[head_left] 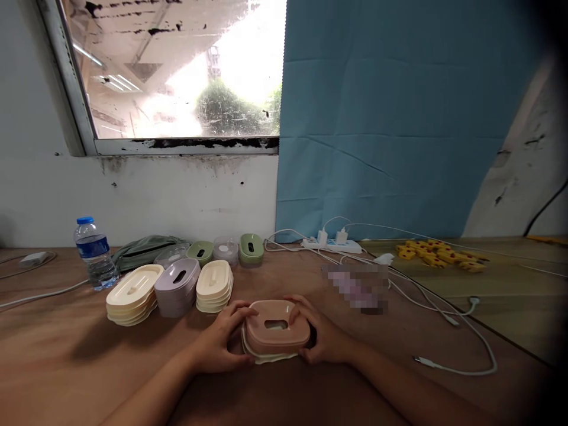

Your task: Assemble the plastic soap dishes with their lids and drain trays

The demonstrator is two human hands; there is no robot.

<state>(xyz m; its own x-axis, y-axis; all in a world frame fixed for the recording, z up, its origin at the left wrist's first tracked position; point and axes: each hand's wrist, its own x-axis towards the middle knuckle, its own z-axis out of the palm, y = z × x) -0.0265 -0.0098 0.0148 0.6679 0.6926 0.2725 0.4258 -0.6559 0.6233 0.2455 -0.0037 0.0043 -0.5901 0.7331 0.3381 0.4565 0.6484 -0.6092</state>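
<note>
A pink oval plastic lid (284, 340) with a slot in its middle lies in front of me, over cream pieces (276, 358) whose edge shows beneath it. My left hand (224, 340) grips its left side, thumb low and fingers on the top rim. On the opposite side my right hand (322, 334) holds the rim, with fingers bent over the top. Left of my hands stand a stack of cream oval pieces (213, 284), a stack of lilac slotted lids (177, 281) and another cream stack (133, 290).
Behind the stacks are green slotted lids (251, 251), clear pieces (225, 251), a grey-green pouch (146, 251) and a water bottle (94, 254). A power strip (350, 245) with white cables (470, 373) runs along the right. Yellow items (439, 254) lie further right, near a blurred pinkish item (355, 289).
</note>
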